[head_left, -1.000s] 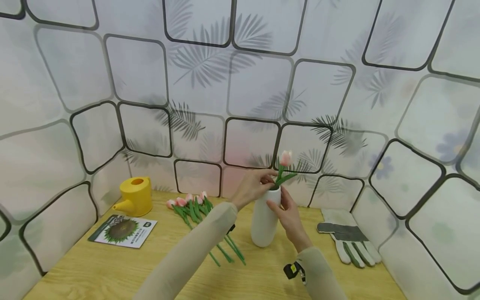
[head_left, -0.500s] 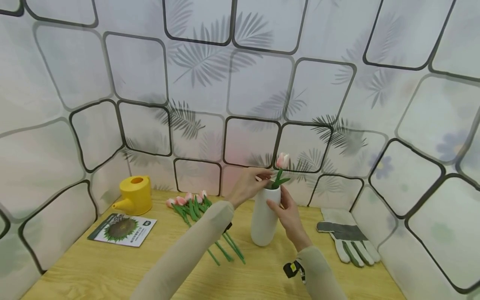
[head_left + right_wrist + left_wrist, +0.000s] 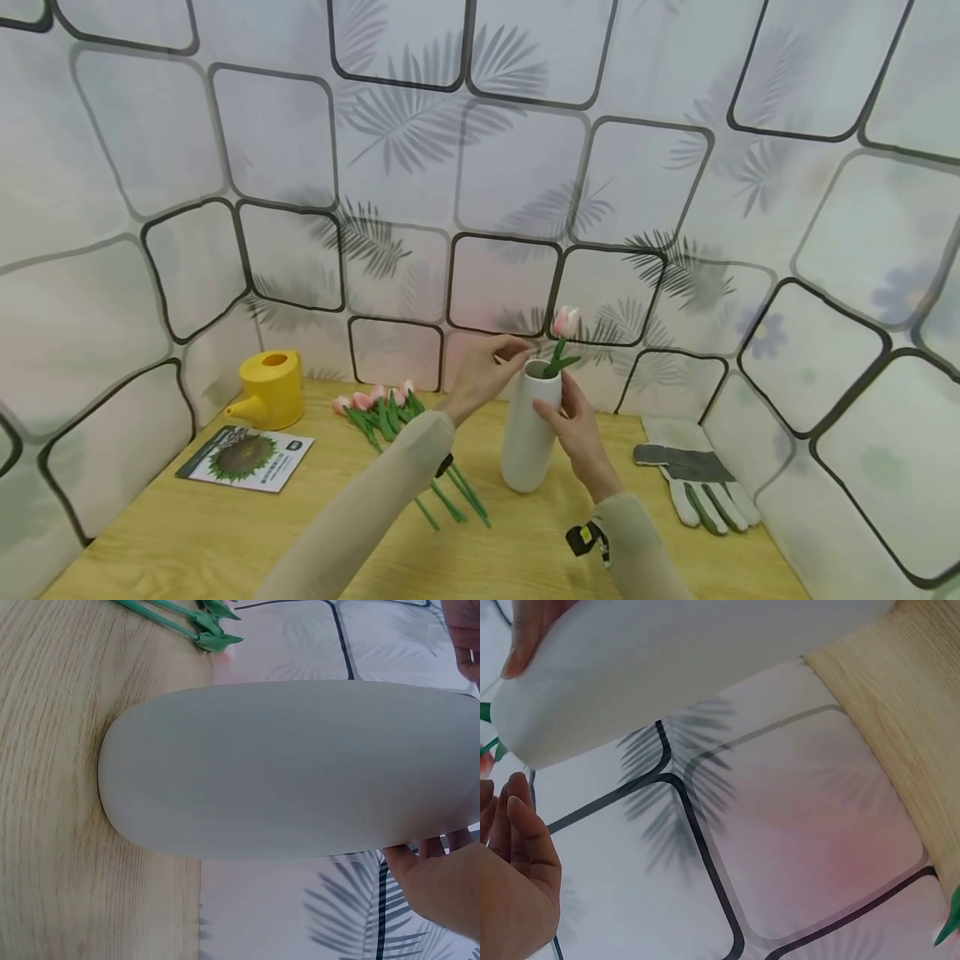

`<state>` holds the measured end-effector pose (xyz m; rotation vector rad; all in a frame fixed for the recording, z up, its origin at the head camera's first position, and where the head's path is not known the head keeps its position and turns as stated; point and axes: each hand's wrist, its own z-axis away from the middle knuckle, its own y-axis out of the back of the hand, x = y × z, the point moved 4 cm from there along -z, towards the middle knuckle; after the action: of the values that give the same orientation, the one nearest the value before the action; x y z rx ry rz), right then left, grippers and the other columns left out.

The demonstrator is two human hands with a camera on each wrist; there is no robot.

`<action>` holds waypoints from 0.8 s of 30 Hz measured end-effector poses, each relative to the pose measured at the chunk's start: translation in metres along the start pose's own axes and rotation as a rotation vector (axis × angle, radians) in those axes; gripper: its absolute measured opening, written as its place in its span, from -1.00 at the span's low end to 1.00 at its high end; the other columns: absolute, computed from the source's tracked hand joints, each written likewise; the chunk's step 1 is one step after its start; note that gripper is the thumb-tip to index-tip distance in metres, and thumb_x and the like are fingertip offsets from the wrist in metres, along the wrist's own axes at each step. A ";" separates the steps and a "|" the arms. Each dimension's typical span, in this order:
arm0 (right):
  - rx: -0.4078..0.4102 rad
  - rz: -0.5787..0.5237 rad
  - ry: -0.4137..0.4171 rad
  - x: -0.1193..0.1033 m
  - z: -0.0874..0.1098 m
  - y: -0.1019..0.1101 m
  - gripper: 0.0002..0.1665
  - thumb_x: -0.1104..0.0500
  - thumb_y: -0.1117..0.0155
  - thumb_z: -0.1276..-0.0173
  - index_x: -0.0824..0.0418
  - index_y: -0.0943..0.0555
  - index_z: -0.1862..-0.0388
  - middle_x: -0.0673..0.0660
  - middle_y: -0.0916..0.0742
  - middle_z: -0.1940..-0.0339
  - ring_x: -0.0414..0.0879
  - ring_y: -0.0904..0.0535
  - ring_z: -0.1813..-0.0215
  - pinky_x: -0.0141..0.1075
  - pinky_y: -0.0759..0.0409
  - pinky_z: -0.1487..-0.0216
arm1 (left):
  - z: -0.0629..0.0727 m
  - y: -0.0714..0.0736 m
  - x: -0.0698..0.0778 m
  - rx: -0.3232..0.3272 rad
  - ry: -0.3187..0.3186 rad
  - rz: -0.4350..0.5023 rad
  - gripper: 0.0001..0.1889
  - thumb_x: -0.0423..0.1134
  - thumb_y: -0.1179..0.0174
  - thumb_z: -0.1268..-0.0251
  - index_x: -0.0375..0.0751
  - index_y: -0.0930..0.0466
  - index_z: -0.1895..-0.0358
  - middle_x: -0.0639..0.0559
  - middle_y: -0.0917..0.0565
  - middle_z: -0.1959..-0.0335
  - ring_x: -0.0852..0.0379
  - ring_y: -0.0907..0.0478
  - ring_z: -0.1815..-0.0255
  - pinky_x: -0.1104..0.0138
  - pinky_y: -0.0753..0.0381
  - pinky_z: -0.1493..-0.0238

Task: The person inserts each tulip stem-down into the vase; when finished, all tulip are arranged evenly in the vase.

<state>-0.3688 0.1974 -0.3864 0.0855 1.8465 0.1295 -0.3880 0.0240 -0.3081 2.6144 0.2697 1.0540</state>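
Note:
A tall white vase (image 3: 527,437) stands upright on the wooden table in the head view. One pink tulip (image 3: 566,322) rises from its mouth, green leaves just above the rim. My right hand (image 3: 576,429) grips the vase near the top from the right, thumb on the near side; the right wrist view shows that hand (image 3: 442,881) against the vase wall (image 3: 285,769). Just left of the rim is my left hand (image 3: 487,371), holding nothing, its fingers loosely bent. In the left wrist view this hand (image 3: 525,862) is apart from the vase (image 3: 667,667).
Several pink tulips (image 3: 390,417) lie on the table (image 3: 405,567) left of the vase, stems toward me. Farther left are a yellow watering can (image 3: 272,392) and a sunflower seed packet (image 3: 246,460). Grey-and-white gloves (image 3: 697,475) lie on the right. Patterned curtain walls (image 3: 517,183) surround the table.
The tulip has sunk lower into the vase and been let go. My left hand has drawn back left from the rim. My right hand has kept its grip on the vase.

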 end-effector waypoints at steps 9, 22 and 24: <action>0.003 0.014 0.015 0.000 0.000 0.001 -0.09 0.09 -0.30 -0.40 0.11 -0.06 -0.59 0.19 -0.30 -0.54 0.13 -0.22 -0.52 0.16 -0.18 -0.50 | 0.020 0.024 -0.022 0.077 0.132 0.146 -0.86 -0.26 -0.24 -0.37 -0.16 -0.72 0.10 -0.08 -0.77 0.37 0.01 -0.70 0.45 0.45 -0.42 0.61; 0.016 0.014 0.005 0.002 -0.004 0.001 -0.08 0.11 -0.31 -0.39 0.07 -0.06 -0.60 0.18 -0.30 -0.55 0.12 -0.21 -0.53 0.12 -0.15 -0.52 | 0.051 0.062 -0.064 0.082 0.355 0.201 -0.85 -0.22 -0.24 -0.37 -0.14 -0.72 0.10 -0.16 -0.75 0.36 -0.04 -0.69 0.41 0.36 -0.59 0.46; 0.019 0.018 0.001 0.002 -0.003 0.001 -0.08 0.11 -0.31 -0.39 0.07 -0.06 -0.60 0.18 -0.30 -0.54 0.12 -0.22 -0.53 0.12 -0.15 -0.52 | 0.055 0.066 -0.070 0.087 0.378 0.224 -0.83 -0.23 -0.23 -0.38 -0.19 -0.71 0.08 -0.20 -0.74 0.35 0.01 -0.69 0.42 0.38 -0.59 0.45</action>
<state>-0.3725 0.1987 -0.3870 0.1159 1.8489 0.1247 -0.3953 -0.0697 -0.3671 2.5470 0.1071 1.6502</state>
